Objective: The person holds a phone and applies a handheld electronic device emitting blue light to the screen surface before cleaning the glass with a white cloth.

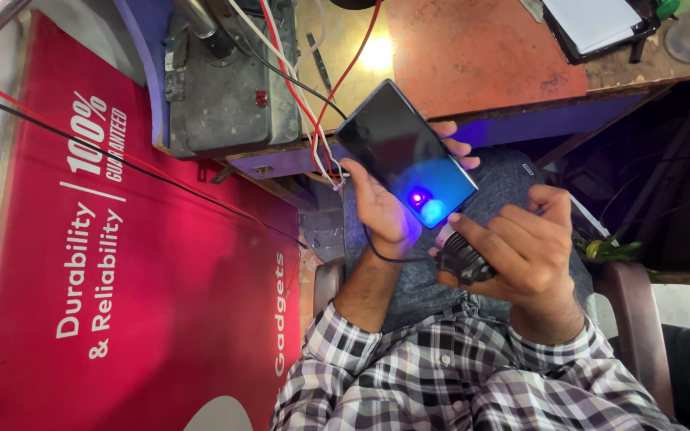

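Two hands hold a phone and a small lamp over the lap, centre of the frame.

The left hand (381,211) grips the phone (406,152) from below, thumb on its near edge and fingertips showing past the far edge; the dark screen tilts up toward the camera. The right hand (525,247) is closed around a black lamp (461,254), whose tip sits just at the phone's lower corner, where a violet-blue glow shows on the glass. A thin black cord (389,257) loops under the left wrist. Behind the phone, upper centre, lies the table (481,56) with a grey metal box (229,92) and red, white and black wires (313,120). A red banner (121,263) fills the left of the frame.
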